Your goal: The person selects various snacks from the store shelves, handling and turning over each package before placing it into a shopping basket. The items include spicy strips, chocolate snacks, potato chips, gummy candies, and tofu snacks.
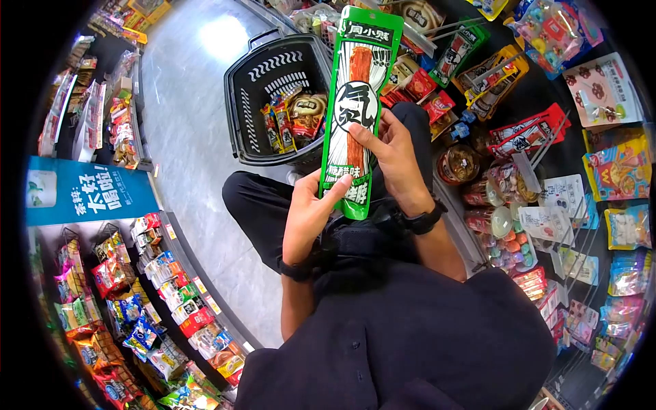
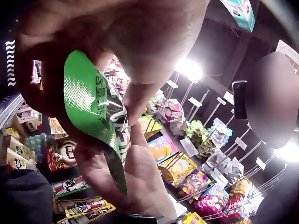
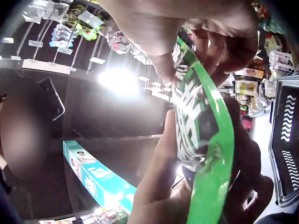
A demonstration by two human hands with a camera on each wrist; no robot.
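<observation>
A long green snack packet [image 1: 359, 102] with a clear window and a reddish strip inside is held upright between both hands. The left hand [image 1: 306, 213] pinches its lower left edge, thumb on the front. Higher on the right edge, the right hand [image 1: 400, 160] grips it with the thumb across the front. In the left wrist view the green packet [image 2: 86, 95] looks bent, its lower end curving beside the left hand [image 2: 140, 37]. The right wrist view has the packet [image 3: 217, 126] edge-on, between the right hand [image 3: 187, 23] and the left hand [image 3: 159, 186].
A black basket [image 1: 239, 89] with several snack packs stands on the grey floor [image 1: 198, 89] ahead. Snack shelves [image 1: 205, 294] line the left side, with a blue sign [image 1: 92, 191]. Hooks with hanging packets [image 1: 618, 167] and jars [image 1: 458, 164] fill the right side.
</observation>
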